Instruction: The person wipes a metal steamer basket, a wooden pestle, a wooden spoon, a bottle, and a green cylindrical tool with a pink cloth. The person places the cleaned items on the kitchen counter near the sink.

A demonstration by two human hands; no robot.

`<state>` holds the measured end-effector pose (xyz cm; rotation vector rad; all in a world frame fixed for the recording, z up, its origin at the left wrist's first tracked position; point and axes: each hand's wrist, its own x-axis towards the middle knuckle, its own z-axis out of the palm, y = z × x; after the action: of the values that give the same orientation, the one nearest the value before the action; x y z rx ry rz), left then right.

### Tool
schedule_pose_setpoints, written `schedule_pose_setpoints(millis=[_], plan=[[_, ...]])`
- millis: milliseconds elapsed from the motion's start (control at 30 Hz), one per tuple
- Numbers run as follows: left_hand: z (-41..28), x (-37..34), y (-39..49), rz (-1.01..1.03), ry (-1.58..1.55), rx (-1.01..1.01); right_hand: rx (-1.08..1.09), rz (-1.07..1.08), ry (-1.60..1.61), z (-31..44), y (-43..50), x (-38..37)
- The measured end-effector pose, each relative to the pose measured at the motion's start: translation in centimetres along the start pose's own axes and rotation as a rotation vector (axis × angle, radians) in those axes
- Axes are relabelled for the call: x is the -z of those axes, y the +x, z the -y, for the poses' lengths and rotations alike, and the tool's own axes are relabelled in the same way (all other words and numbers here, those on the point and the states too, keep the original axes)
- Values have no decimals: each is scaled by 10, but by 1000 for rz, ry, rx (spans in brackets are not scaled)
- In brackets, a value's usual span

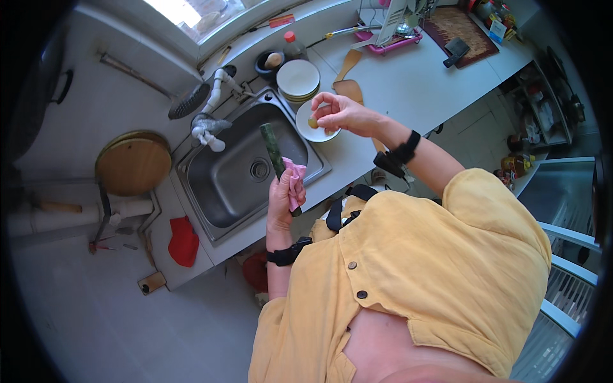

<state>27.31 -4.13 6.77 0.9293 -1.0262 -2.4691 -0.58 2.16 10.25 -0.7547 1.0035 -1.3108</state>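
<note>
My left hand [282, 191] grips a long dark-green cucumber [273, 148], with a crumpled pink cloth [298, 174] between palm and cucumber. The cucumber slants upward at the front edge of a stainless-steel sink [225, 210]; its lower end pokes out below my fist. Over a small white plate [306, 134] to the sink's right is my right hand [337, 115], its fingers curled. A small yellowish-green piece [312, 122] shows at those fingertips; whether they hold it or it lies on the plate is unclear.
A faucet [208, 129] reaches over the sink's left rim. Stacked plates [298, 76], a red-capped bottle [293, 45] and wooden spatulas [348, 88] stand or lie behind the plate. A cleaver [457, 50] rests on a cutting board [438, 28]. A red cloth [183, 242] lies left of the sink.
</note>
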Motion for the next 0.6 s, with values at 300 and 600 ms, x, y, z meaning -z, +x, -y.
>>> schedule_pose_setpoints(millis=[300, 600], plan=[[5, -102, 68, 50, 28, -5, 428, 891, 208, 168, -141, -72], [46, -158, 120, 127, -16, 69, 531, 796, 332, 182, -170, 2]])
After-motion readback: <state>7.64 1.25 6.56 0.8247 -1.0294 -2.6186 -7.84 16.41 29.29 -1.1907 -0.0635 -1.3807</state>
